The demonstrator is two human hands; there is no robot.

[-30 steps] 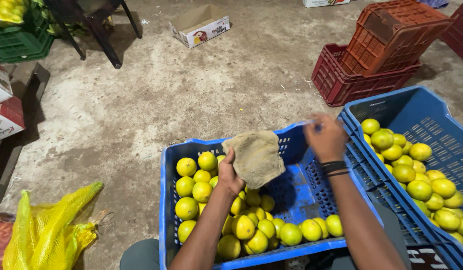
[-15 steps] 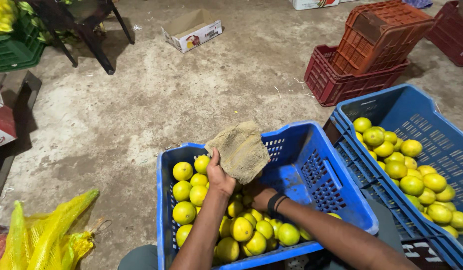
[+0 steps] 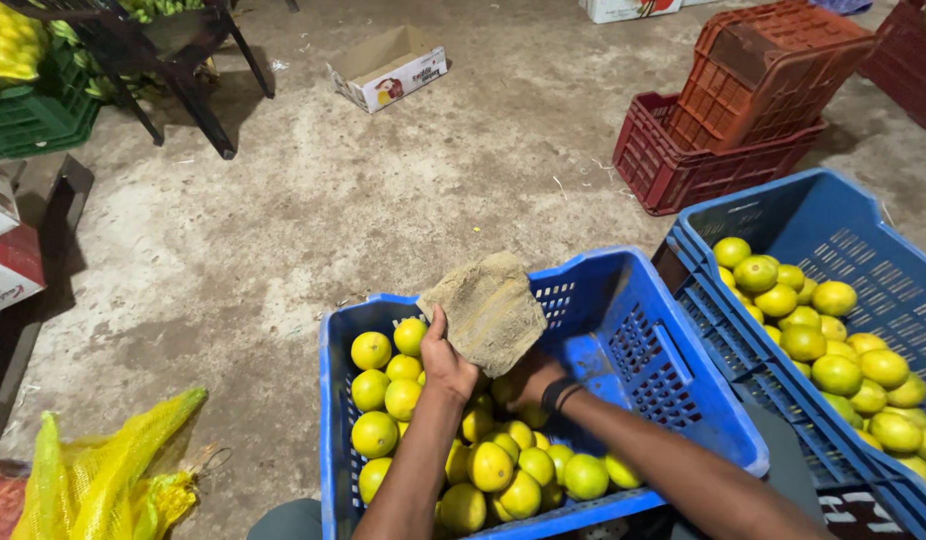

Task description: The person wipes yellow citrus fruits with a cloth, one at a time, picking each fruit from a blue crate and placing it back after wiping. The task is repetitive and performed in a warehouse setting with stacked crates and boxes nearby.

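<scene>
concrete floor w/ blue crate (image 3: 683, 400). left hand (image 3: 445, 358) pinches cloth (image 3: 486, 312) at its edge above crate; looks soft, light. right hand (image 3: 528, 378) curls under it, grip unclear.

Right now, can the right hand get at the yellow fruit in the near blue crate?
Probably yes: the right hand is already down among the fruit in the near crate, with only the cloth held above it.
</scene>
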